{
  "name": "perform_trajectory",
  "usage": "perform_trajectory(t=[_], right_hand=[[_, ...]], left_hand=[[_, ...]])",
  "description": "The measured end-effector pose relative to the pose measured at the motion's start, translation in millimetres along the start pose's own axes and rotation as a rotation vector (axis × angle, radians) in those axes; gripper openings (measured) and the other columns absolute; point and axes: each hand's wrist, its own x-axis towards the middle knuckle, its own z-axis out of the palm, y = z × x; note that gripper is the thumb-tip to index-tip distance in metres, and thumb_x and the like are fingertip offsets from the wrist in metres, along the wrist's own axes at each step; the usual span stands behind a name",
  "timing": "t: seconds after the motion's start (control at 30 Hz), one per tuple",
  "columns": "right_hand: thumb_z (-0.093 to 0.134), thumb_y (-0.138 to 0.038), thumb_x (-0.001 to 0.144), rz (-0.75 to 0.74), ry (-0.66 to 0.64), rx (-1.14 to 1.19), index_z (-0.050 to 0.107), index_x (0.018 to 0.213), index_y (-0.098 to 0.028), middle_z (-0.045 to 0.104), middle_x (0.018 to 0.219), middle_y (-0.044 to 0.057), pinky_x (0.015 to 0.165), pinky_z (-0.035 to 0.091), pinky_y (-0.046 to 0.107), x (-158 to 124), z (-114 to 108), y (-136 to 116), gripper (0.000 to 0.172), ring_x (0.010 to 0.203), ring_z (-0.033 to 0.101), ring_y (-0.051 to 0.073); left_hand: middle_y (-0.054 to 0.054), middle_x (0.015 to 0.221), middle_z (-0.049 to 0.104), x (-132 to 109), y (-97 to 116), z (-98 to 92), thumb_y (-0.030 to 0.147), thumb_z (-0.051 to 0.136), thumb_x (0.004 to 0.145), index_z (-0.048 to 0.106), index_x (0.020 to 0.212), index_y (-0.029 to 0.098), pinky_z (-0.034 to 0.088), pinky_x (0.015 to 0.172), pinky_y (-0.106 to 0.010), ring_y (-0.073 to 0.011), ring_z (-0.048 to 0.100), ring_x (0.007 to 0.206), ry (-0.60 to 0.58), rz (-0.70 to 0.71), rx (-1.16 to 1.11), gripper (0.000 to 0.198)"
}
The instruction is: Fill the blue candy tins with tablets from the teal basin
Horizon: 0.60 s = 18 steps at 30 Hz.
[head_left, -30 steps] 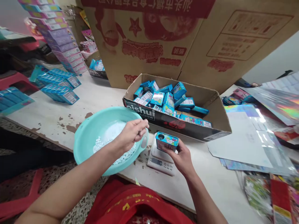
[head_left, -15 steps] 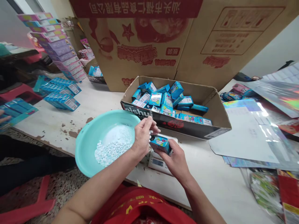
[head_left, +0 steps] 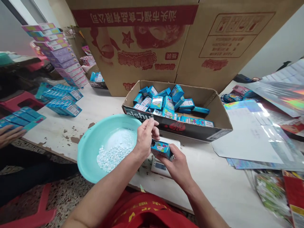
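Note:
My right hand (head_left: 177, 161) grips a small blue candy box (head_left: 161, 148), its open end turned left. At that opening is my left hand (head_left: 146, 134), fingers curled and thumb on top; whatever lies inside the fingers is hidden. Below and left of it, a turquoise basin (head_left: 86, 152) holds a heap of small white candies (head_left: 111, 158) and some white powder. Partly covered by the box and my right hand is a white kitchen scale (head_left: 161, 167) with a small display. Behind my hands, an open carton (head_left: 197, 131) contains many similar blue boxes (head_left: 157, 102).
A large brown carton (head_left: 185, 66) stands at the back. On the left, blue boxes (head_left: 64, 107) sit in rows near a tall stack of packs (head_left: 61, 57). Another person's hand (head_left: 10, 134) rests on blue boxes. Plastic sheets (head_left: 247, 136) lie at right.
White candies that showed between my left fingers and the box opening are out of sight now. The other person's hand and blue boxes have come further into view.

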Motion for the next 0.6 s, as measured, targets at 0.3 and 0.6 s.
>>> perform_trajectory(t=[0.3, 0.6], right_hand=[[0.071, -0.036, 0.077, 0.022, 0.055, 0.077, 0.065, 0.095, -0.021, 0.065, 0.088, 0.002, 0.072, 0.045, 0.029, 2.3, 0.8, -1.4, 0.025, 0.079, 0.057, 0.019], [0.077, -0.049, 0.066, 0.213, 0.197, 0.174, 0.061, 0.093, -0.018, 0.065, 0.081, 0.003, 0.068, 0.050, 0.033, -2.2, -21.1, 53.4, 0.044, 0.072, 0.059, 0.020]], left_hand=[[0.001, 0.062, 0.060, -5.5, 12.4, -1.2, 0.048, 0.061, 0.079, 0.056, 0.083, 0.018, 0.051, 0.058, -0.024, -0.0140, 0.062, 0.058, -0.053, 0.073, -0.002, 0.031], [-0.007, 0.093, 0.065, -8.7, 32.7, -156.9, 0.052, 0.048, 0.085, 0.061, 0.091, 0.021, 0.045, 0.076, -0.034, -0.0244, 0.059, 0.088, -0.069, -0.010, 1.301, 0.033]])
